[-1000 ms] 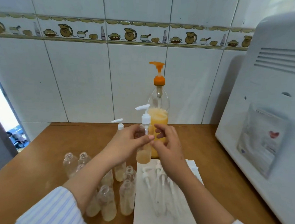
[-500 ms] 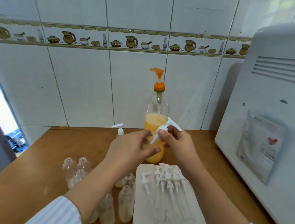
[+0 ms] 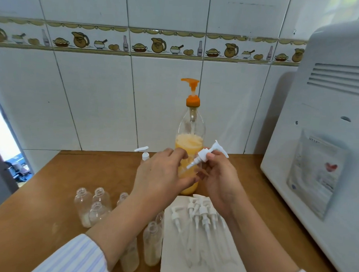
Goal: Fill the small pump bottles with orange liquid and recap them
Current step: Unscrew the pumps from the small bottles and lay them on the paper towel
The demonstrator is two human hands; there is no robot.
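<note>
The left hand [image 3: 162, 176] covers whatever it holds, so no small bottle can be made out within it (only the large pump bottle [image 3: 189, 148] shows behind). The left forearm hides parts of several small bottles [image 3: 93, 206]. The white appliance [image 3: 322, 142] is cut off by the right edge. Print on its pouch [image 3: 314, 172] is too blurred to read.

Your white pump cap [image 3: 208, 155] sits tilted, nozzle up-right, dip tube pointing down-left toward a small bottle that your left hand hides. Big clear bottle [image 3: 189, 154] with an orange pump stands upright behind it — roughly half full of orange liquid. Open small bottles [image 3: 91, 206] cluster front-left, some with pale liquid at the bottom. Spare pump caps [image 3: 199, 217] lie on white paper [image 3: 200, 260] — one capped bottle [image 3: 144, 155] stands further back.
</note>
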